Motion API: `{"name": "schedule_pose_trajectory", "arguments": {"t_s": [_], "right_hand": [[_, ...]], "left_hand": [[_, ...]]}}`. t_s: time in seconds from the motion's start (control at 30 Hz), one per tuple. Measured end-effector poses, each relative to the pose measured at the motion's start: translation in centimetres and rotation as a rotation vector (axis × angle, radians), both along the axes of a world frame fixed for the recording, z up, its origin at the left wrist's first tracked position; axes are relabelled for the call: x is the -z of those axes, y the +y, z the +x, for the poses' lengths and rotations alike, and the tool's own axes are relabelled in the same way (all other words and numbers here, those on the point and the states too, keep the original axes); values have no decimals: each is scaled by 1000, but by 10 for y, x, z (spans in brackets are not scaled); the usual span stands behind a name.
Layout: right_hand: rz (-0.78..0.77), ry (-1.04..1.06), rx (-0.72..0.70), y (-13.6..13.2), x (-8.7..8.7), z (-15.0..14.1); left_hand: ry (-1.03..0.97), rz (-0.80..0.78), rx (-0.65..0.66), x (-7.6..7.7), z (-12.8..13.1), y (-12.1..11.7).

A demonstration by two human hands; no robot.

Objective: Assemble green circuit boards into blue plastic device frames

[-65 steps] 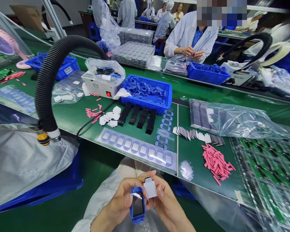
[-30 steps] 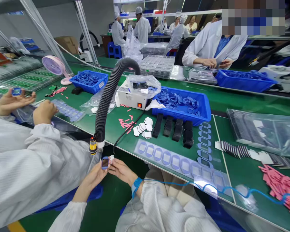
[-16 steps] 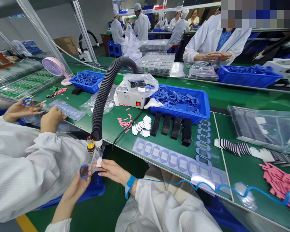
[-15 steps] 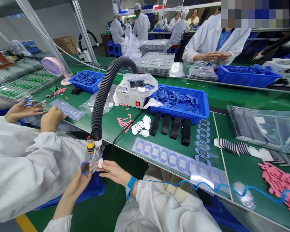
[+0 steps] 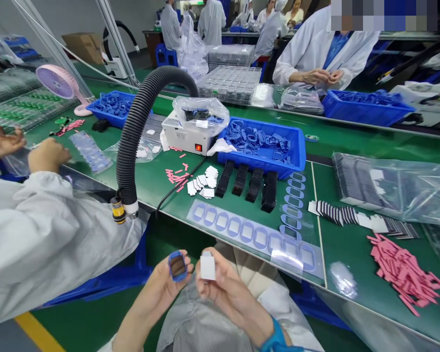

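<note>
Between the fingers of my left hand [image 5: 163, 288] is a small blue frame [image 5: 177, 266] with a dark pane in it. My right hand [image 5: 232, 288] pinches a small white rectangular piece [image 5: 208, 267] with a tab on top, close to the frame but apart from it. Both hands are over my lap, in front of the bench edge. Beyond them on the green bench lies a strip of oval blue-rimmed stickers [image 5: 234, 226]. Behind that strip are a pile of white squares [image 5: 205, 182] and stacks of black pieces [image 5: 247, 183].
A black ribbed hose [image 5: 126, 151] arches down to the bench edge on my left. Beside it a co-worker's sleeve [image 5: 58, 244] reaches in. A blue bin [image 5: 297, 164] of blue frames stands mid-bench; pink strips [image 5: 403, 274] are heaped on the right.
Both hands have moved right, away from the hose end to in front of my lap, still holding the frame and white piece. The view has shifted; the black hose now appears farther left.
</note>
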State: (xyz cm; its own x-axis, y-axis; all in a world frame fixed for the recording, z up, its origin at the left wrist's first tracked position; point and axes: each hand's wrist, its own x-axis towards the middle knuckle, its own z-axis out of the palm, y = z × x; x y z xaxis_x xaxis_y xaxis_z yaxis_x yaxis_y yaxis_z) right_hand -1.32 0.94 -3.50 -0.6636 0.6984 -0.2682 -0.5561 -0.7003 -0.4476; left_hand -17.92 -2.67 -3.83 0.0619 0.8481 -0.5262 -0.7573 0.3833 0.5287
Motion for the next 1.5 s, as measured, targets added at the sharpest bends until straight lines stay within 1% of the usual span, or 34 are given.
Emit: {"name": "schedule_pose_trajectory", "arguments": {"t_s": [0.07,0.17,0.23,0.33,0.53,0.67,0.8,0.9,1.03,1.17,1.23,1.3,1.4,1.5], "right_hand": [[3,13,35,-3,-15,19],[45,-25,97,-8,-29,41],[88,-74,138,-10,-35,52],[133,-109,183,-12,-42,65],[135,-119,280,-14,-53,87],[253,-203,349,-18,-55,101],[450,-375,451,-24,-59,118],[627,-530,610,-28,-64,126],[874,-696,825,-32,-70,129],[1095,-829,955,-32,-72,129],[1238,-918,958,-32,-72,130],[1373,-1050,883,-32,-72,132],[1500,-1267,776,-33,-73,136],[1585,-1371,707,-35,-74,142]], "left_hand": [[-35,71,-13,-19,28,-9],[-92,205,-15,-43,64,-12],[-127,242,6,-54,82,-10],[-151,270,34,-61,101,-5],[-146,308,92,-68,126,0],[-144,310,103,-74,138,2],[-121,302,116,-75,145,0],[-80,291,130,-75,147,-2],[-32,306,132,-74,149,-2],[-15,326,130,-73,152,-3],[5,347,117,-72,152,-3],[50,375,102,-69,153,-4],[120,414,91,-66,153,-4],[129,419,94,-63,155,-5]]}}
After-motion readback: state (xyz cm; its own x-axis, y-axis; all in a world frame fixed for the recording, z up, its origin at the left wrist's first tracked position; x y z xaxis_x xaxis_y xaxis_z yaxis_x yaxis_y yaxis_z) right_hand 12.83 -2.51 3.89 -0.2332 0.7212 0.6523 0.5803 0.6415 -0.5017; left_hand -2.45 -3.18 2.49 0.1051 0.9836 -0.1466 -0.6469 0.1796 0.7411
